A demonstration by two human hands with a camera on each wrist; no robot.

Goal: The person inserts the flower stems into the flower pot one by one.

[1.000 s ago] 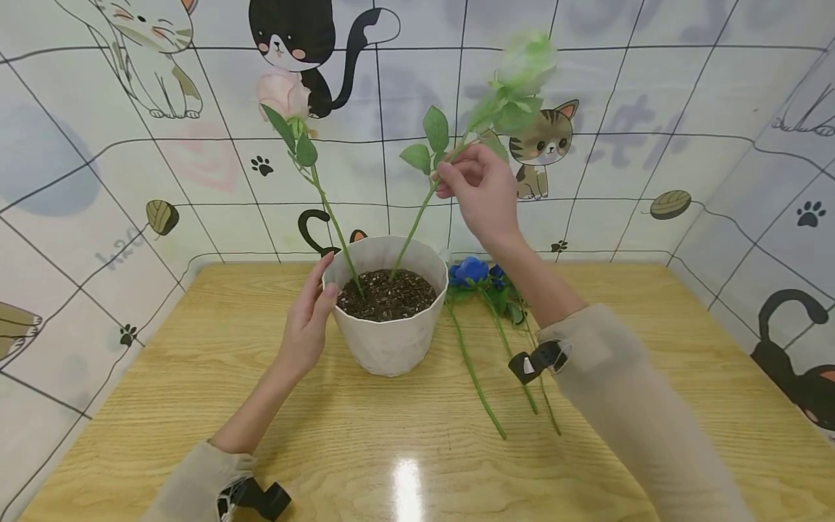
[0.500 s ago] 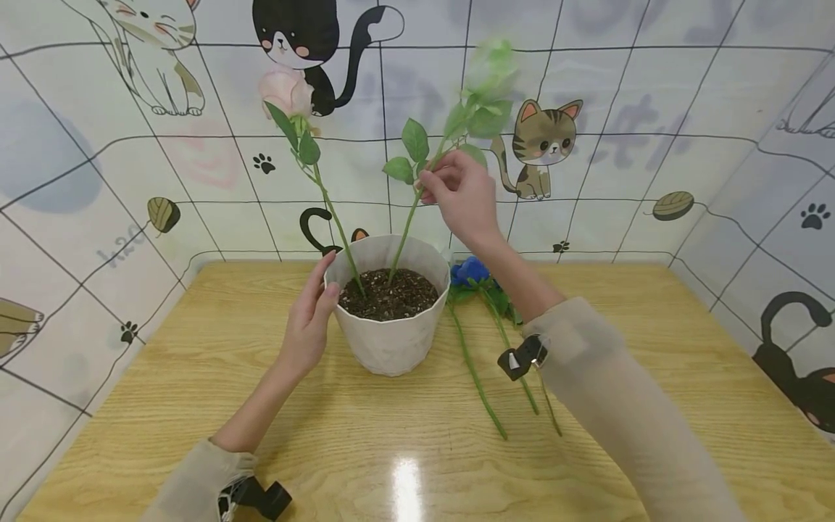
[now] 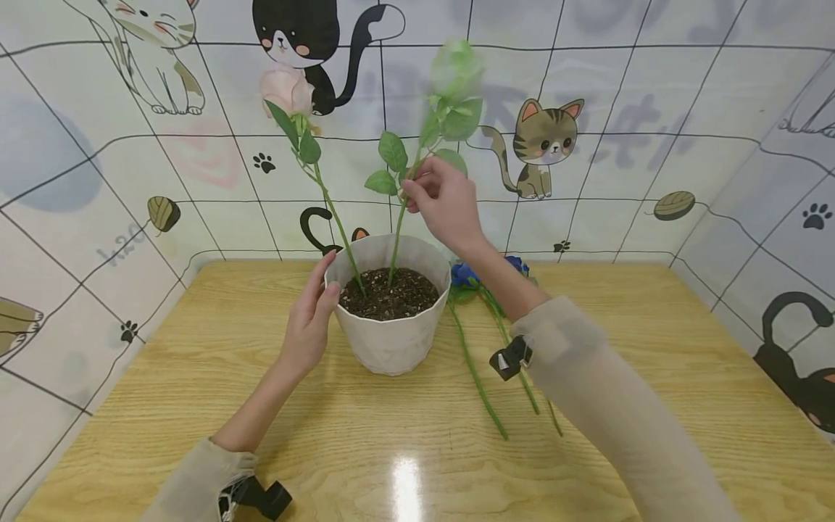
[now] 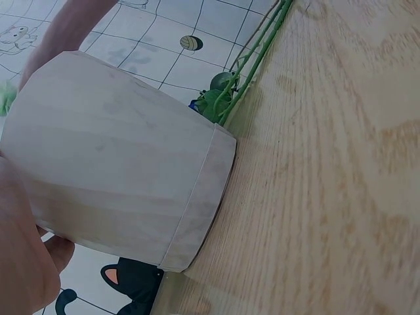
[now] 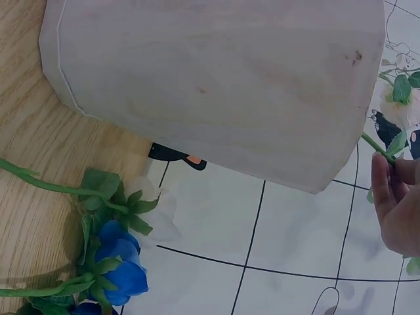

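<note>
Cat-print wall (image 3: 600, 217) faces me; my right hand (image 3: 450, 206) pinches the green rose (image 3: 462, 119), its stem (image 3: 396, 243) running below those fingers (image 3: 427, 169) into soil (image 3: 398, 297). My left hand (image 3: 309, 319) holds the white pot (image 3: 388, 348). If that soil sits loose, the rose could tip once released.

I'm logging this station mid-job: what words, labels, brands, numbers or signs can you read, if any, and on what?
None can be read with certainty.
Wall, left side: small bluish lettering, too faint and blurred to read.
Wall, upper right: large pale letter-like marks, too faint to read.
Pot: no lettering visible.
</note>
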